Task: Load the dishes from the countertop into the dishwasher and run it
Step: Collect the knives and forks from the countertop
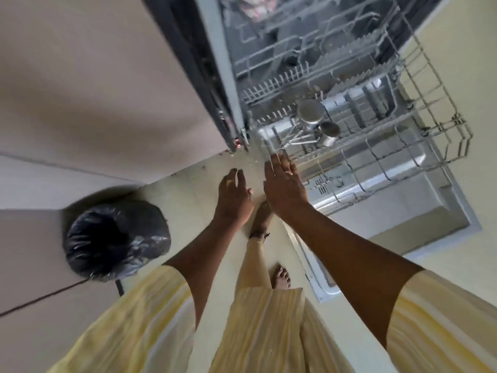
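Steel-wire rack, pulled out over the dropped door with two cups aboard, looks rigid and light; I'd grip its near rim, my right hand and left hand both loose-fingered, empty.

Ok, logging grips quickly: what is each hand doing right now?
Left hand: open, holding nothing.
Right hand: open, holding nothing, at the front edge of the rack.
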A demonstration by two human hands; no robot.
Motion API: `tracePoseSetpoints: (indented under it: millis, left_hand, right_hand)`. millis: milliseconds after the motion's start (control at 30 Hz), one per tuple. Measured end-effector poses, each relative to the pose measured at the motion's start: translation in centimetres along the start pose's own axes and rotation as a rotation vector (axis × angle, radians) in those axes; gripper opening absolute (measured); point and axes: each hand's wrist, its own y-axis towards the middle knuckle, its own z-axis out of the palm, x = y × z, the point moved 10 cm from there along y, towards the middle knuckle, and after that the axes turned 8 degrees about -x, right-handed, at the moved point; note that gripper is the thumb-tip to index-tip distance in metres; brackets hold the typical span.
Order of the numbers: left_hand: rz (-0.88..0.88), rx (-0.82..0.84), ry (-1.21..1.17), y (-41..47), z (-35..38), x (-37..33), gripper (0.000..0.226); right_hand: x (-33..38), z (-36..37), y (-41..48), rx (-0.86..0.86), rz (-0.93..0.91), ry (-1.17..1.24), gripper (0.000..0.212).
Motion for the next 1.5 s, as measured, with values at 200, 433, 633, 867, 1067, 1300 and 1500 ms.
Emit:
tracePoseSetpoints:
  millis: [200,433,633,867,1067,1300,1500]
  left_hand:
    - [-0.128,-0.186,0.082,-9.7,-11.0,3.5,0.044]
    - [-0.495,-0.301,0.01,-19.0,-22.0,11.1,0.067]
    - [-0.66,-0.552,-0.031,-23.6,-33.9,16.2,0.066]
    - [-0.77,-0.692,-0.167,-25.0,-43.7,24.1,0.055]
    - [-0.825,-0.769,-0.241,-24.6,-50.3,31.1,0.055]
    - [-0.907,-0.763,-0.297,-25.5,-53.8,38.7,0.055]
    - [-1.002,-0.768,-0.23,-27.0,-56.2,45.1,0.055]
  right_hand:
    - [12.2,-5.9,-5.3,0.04,-0.331,-0.105,0.055]
    - [26.7,-13.2,-10.7,0.015,-0.594,-0.092,0.057]
    - [38.1,-21.0,-12.1,-0.077,-0.835,-0.08,0.06]
    - [48.7,-28.8,-8.5,-0.313,-0.889,-0.134,0.061]
    - [55.2,-33.5,-4.4,-0.376,-0.857,-0.088,0.041]
    - [60.5,-35.7,0.6,-0.318,-0.731,-0.115,0.028]
    - [63.7,-34.2,5.0,-0.291,-0.69,-0.163,0.03]
